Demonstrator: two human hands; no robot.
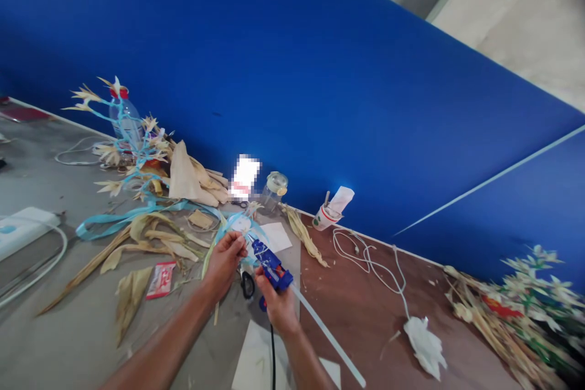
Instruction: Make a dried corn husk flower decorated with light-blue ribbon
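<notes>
Forearms [173, 330] up front, blue glue gun [273, 266] in play.
Left hand [225, 263] has its fingers pinched together, can't tell on what; right hand [280, 304] is wrapped around the gun, so that's the closer one. Gun sits just right of the left fingertips, long axis slanting up-left, translucent glue stick [329, 336] poking out back, nozzle [252, 242] beside them.

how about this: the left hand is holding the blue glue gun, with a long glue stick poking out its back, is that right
Not quite: the head view shows the blue glue gun in the right hand, not the left hand. The long glue stick does poke out its back.
</notes>
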